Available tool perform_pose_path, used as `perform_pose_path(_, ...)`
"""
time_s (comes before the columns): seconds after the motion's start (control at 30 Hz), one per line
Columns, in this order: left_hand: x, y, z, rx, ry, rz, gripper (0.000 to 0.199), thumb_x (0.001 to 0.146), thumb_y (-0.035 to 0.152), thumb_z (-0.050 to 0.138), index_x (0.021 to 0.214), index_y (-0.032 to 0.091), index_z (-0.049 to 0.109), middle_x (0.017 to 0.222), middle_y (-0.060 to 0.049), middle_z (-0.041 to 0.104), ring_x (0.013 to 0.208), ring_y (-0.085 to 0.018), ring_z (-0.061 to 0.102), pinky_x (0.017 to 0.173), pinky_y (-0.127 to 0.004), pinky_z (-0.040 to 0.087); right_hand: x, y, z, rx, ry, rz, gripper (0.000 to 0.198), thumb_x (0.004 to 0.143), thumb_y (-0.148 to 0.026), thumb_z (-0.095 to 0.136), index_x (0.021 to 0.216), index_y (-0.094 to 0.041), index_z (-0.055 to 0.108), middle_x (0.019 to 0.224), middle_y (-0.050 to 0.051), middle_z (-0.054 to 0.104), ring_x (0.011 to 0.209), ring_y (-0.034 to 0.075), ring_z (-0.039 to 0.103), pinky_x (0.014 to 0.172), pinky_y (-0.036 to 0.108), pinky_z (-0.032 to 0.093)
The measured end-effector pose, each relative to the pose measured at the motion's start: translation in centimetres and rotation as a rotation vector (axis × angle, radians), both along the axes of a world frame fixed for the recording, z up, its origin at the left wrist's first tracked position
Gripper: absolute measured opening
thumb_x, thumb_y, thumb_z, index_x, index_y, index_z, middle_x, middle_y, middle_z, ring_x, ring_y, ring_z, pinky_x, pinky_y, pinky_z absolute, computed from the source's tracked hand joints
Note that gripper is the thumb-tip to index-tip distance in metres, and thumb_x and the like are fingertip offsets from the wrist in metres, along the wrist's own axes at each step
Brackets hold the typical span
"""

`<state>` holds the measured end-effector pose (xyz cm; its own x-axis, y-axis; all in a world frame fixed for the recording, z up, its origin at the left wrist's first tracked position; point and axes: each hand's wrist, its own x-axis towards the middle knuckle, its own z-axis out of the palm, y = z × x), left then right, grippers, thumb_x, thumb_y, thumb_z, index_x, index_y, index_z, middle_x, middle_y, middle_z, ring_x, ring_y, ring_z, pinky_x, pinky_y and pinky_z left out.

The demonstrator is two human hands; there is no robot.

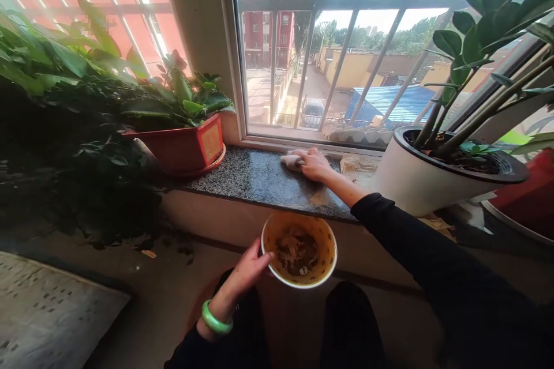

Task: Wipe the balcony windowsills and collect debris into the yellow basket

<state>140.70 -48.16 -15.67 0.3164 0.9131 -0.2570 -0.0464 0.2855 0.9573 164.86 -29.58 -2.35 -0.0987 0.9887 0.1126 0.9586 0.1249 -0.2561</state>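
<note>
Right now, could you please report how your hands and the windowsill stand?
Right hand holding cloth on windowsill. Left hand gripping tub, brown debris inside. White pot to the right, possibly in the way.

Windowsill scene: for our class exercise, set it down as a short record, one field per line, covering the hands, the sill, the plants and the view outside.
Left hand: holds a bowl, thumb over its white rim
Bowl contents: brown debris
Left wrist: green bangle
Right hand: on a balled pale cloth, against the sill
Sill: dark speckled stone
Plants, picture left: red planter, leafy
Plants, picture right: white pot, thick stems
Window: barred
Outside: car, blue roof
</note>
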Motion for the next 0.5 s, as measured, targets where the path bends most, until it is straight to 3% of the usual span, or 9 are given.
perform_pose_path(0.23, -0.1, 0.3, -0.3, -0.021, 0.015, -0.014, 0.069, 0.075, 0.04, 0.073, 0.137, 0.015, 0.056, 0.124, -0.014, 0.068, 0.108, -0.034, 0.066, 0.086, -0.044, 0.057, -0.9, -6.1, 0.9, -0.152, 0.135, 0.389, 0.065, 0.082, -0.012, 0.049, 0.141, -0.035, 0.058, 0.116, 0.006, 0.059, 0.112, 0.022, 0.06, 0.107, 0.034, 0.042)
perform_pose_path(0.33, -0.2, 0.4, 0.4, 0.035, -0.01, -0.029, 0.068, 0.075, 0.037, 0.073, 0.138, 0.015, 0.056, 0.13, -0.014, 0.067, 0.116, -0.036, 0.063, 0.094, -0.046, 0.055, -0.4, -8.1, 1.9, -0.236, 0.225, 0.522, 0.064, 0.077, -0.009, 0.05, 0.134, -0.033, 0.065, 0.121, 0.004, 0.064, 0.113, 0.021, 0.062, 0.106, 0.034, 0.044)
perform_pose_path(0.43, -0.1, 0.3, 1.0, 0.107, -0.036, -0.027, 0.064, 0.074, 0.033, 0.075, 0.134, 0.016, 0.06, 0.133, -0.012, 0.066, 0.123, -0.035, 0.06, 0.102, -0.044, 0.051, 0.0, -7.7, 3.9, -0.306, 0.336, 0.57, 0.061, 0.073, -0.007, 0.049, 0.127, -0.029, 0.07, 0.124, 0.001, 0.069, 0.114, 0.021, 0.064, 0.102, 0.032, 0.048)
perform_pose_path(0.5, -0.1, 0.2, 1.1, 0.068, -0.02, -0.051, 0.064, 0.075, 0.035, 0.073, 0.135, 0.017, 0.058, 0.13, -0.012, 0.067, 0.113, -0.033, 0.065, 0.091, -0.043, 0.057, -0.2, -6.1, 5.2, -0.287, 0.39, 0.535, 0.061, 0.073, -0.006, 0.048, 0.126, -0.025, 0.07, 0.123, 0.0, 0.072, 0.111, 0.02, 0.065, 0.098, 0.03, 0.05)
